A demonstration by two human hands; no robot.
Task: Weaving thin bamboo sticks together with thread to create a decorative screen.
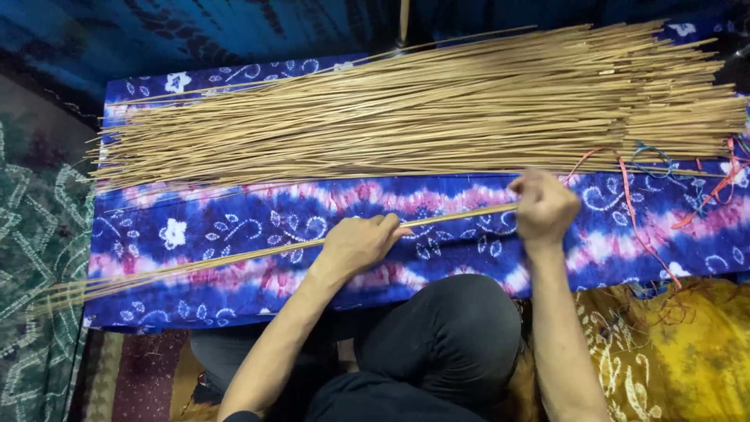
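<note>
A big pile of long thin tan sticks (422, 109) lies across the far side of a blue, pink and white patterned cloth (234, 223). A small bunch of the same sticks (203, 264) runs slantwise from the lower left towards the right, nearer me. My left hand (357, 244) rests on this bunch near its middle, fingers curled over it. My right hand (544, 207) is closed around the bunch's right end. My knee in dark trousers (445, 336) sits below the hands.
Orange and blue strings (633, 203) lie tangled at the right on the cloth. A yellow patterned cloth (672, 352) is at the lower right, a green patterned cloth (39, 234) at the left. The background beyond the pile is dark.
</note>
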